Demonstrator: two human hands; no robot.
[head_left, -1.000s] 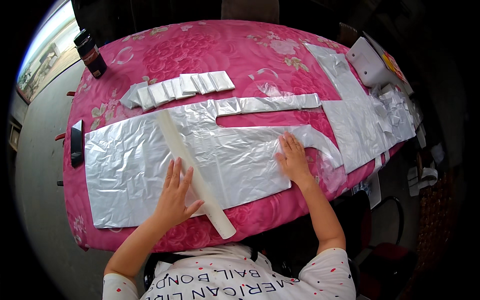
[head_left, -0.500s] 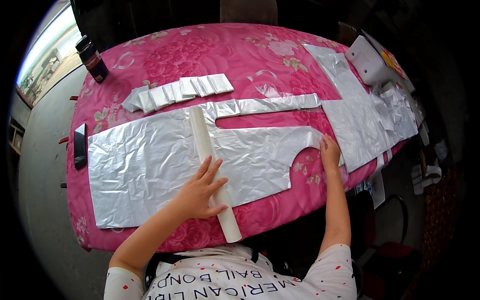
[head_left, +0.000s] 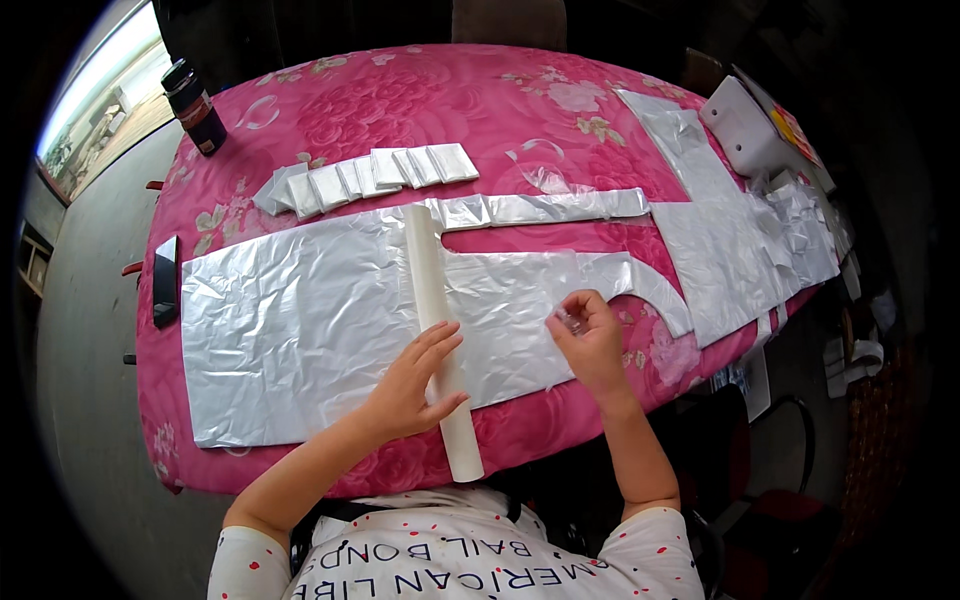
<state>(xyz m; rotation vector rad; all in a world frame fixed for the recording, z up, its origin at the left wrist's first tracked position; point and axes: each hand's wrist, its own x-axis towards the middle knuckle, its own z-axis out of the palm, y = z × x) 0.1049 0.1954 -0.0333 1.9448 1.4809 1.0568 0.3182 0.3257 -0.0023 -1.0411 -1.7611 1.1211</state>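
A thin silvery-white plastic apron (head_left: pixel 290 330) lies spread over the table, its narrow band folded along the far side and a curved strap at its right end. Across it rests a long white tube (head_left: pixel 430 275), whose near end passes the table edge. My left hand (head_left: pixel 415 380) lies on the tube with fingers stretched and thumb apart. Over the right part of the apron, my right hand (head_left: pixel 592 345) is raised with its fingers pinched on a small bit of clear plastic film (head_left: pixel 572 321). Whether that bit is joined to the apron cannot be seen.
Folded white plastic packets (head_left: pixel 365 175) lie overlapped in a row beyond the apron. More plastic sheets (head_left: pixel 710 260) and crumpled film (head_left: pixel 800 220) are at the right, by a white box (head_left: pixel 740 125). A dark bottle (head_left: pixel 193 108) and a black object (head_left: pixel 165 282) stand at the left.
My right hand has left the apron's strap end and moved left, now raised with plastic film in its fingers. The tube and my left hand have shifted slightly right.
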